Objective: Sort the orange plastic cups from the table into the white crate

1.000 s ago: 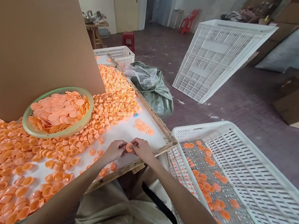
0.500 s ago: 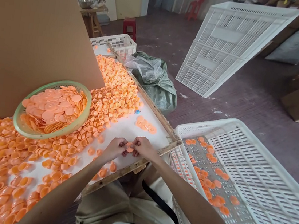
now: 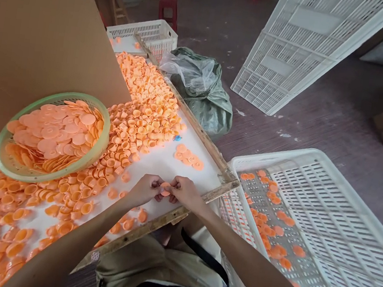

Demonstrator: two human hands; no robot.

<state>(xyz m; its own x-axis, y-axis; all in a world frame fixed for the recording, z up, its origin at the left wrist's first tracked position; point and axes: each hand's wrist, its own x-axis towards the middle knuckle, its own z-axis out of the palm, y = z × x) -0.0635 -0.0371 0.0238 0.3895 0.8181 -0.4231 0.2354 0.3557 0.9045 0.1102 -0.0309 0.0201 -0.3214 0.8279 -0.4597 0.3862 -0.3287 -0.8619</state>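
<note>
Between my two hands, over the white tabletop near its front corner, is a small orange plastic disc [image 3: 165, 188]. My left hand [image 3: 146, 189] pinches it from the left, and my right hand [image 3: 183, 193] grips it from the right. Fingers cover part of the disc, so its underside is hidden. Just beyond the hands lies a small group of flat orange discs [image 3: 189, 156]. To the left spreads a big heap of orange cup-shaped caps [image 3: 141, 122]. A green-rimmed basket [image 3: 103, 151] full of flat orange discs rests on that heap.
A wooden strip [image 3: 208, 150] edges the table. At the right stands a white crate [image 3: 344, 215] with orange pieces in it. Behind are a green sack [image 3: 214, 104], tall white crates [image 3: 295, 49] and a red stool [image 3: 168, 8]. A cardboard sheet [image 3: 51, 31] rises at left.
The view has tilted down a little and shifted. Both hands still hold the orange disc in nearly the same place over the table.
</note>
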